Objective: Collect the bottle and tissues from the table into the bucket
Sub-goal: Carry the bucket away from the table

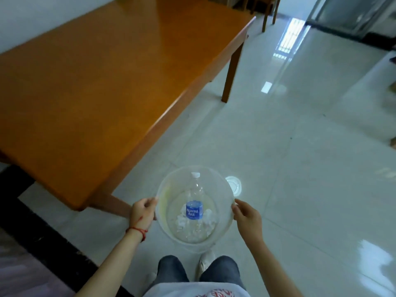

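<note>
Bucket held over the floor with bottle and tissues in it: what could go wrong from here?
1. The left hand and right hand touch only the rim of the bucket with their fingertips; it could slip or tip.
2. The bottle leans with its cap at the rim; a tilt might roll it out.
3. The table corner is close to the left hand; a knock seems possible.

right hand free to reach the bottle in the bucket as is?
Probably yes. The bucket is open-topped and the bottle lies uncovered on the tissues. But the right hand is at the rim, as is the left hand, so it would have to let go first.
</note>
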